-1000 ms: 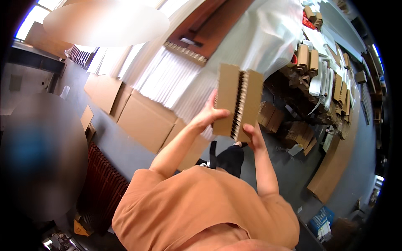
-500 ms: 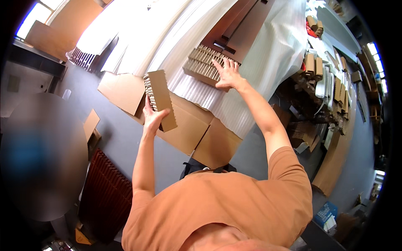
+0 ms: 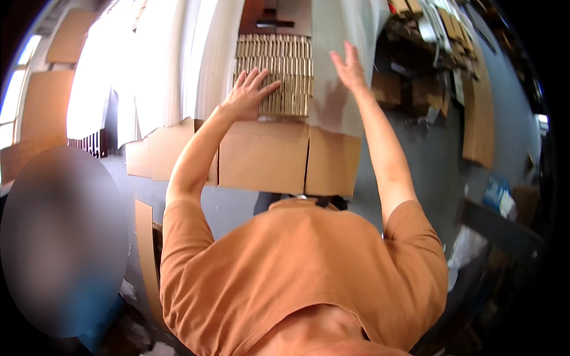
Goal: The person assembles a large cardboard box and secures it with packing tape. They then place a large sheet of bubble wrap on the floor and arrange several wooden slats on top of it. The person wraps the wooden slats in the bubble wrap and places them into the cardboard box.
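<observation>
A block of honeycomb cardboard (image 3: 291, 65), its ridged cut edges facing up, lies against the end of a dark brown panel (image 3: 252, 15). My left hand (image 3: 244, 98) is spread over the near left part of this block, fingers apart and gripping nothing. To the right of the block, over white foam sheeting (image 3: 335, 110), my right hand (image 3: 350, 70) is raised with thumb and fingers apart, nothing in it. A flat cardboard sheet (image 3: 264, 154) reaches from under the foam toward my body.
At the left is a blurred oval shape (image 3: 65, 249). White sheeting (image 3: 151, 59) covers the far left surface. Cardboard boxes (image 3: 386, 89) and strips lie to the right, beside a long brown board (image 3: 478, 127). A dark beam (image 3: 502, 228) stands at the lower right.
The loose honeycomb piece has left my left hand, which now lies on the block. My right hand has moved off the block to the right. My view has turned to face the block.
</observation>
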Motion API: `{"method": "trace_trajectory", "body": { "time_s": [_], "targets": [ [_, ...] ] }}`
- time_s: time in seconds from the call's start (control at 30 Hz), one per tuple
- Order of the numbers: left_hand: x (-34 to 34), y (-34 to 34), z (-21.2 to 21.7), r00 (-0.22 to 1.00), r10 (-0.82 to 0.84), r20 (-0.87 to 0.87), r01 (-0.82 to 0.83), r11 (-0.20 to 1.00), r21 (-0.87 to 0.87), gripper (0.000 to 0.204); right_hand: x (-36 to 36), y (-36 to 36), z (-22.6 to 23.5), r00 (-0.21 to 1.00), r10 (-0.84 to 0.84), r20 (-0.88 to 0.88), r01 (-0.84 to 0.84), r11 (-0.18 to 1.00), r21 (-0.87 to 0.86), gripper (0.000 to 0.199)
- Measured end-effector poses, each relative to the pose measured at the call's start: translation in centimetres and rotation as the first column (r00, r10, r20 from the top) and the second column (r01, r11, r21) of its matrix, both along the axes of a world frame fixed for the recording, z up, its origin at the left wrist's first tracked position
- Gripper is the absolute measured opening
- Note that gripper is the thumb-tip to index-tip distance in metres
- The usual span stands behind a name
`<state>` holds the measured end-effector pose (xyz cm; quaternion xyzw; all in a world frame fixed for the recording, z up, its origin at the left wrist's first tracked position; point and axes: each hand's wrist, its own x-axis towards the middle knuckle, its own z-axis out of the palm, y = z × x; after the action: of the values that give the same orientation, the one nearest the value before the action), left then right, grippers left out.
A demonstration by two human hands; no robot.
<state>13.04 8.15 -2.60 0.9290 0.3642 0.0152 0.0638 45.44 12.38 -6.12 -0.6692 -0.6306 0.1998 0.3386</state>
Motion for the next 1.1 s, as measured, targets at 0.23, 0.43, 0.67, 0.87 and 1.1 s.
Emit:
{"method": "trace_trajectory", "body": {
  "time_s": [0.23,0.43,0.67,0.87,1.1],
  "targets": [
    [0.8,-0.5,-1.3,0.998,-0.003,-0.069,0.000,0.999,-0.046,0.091,12.3,-15.8,-12.3,0.549,-0.835,-0.044,0.632,0.449,-0.632,0.099],
    [-0.2,-0.7,-1.3,1.000,0.005,0.020,-0.003,0.997,-0.080,0.100,10.3,-13.7,-13.5,0.163,-0.707,-0.689,0.393,0.687,-0.612,0.036],
    [-0.4,-0.4,-1.5,1.000,0.026,-0.011,-0.027,0.993,-0.118,0.100,7.1,-9.4,-3.7,0.307,-0.504,-0.808,0.673,0.715,-0.190,0.025],
    [-0.5,-0.3,-1.0,1.000,0.007,0.028,-0.001,0.979,-0.204,0.106,-8.8,-8.4,11.4,0.846,-0.138,-0.515,0.182,0.983,0.036,0.028],
    [-4.4,1.1,-2.9,0.767,0.340,0.544,-0.067,0.886,-0.459,0.045,-22.7,-5.9,4.0,0.950,0.311,0.003,-0.311,0.950,0.019,0.026]
  ]
}}
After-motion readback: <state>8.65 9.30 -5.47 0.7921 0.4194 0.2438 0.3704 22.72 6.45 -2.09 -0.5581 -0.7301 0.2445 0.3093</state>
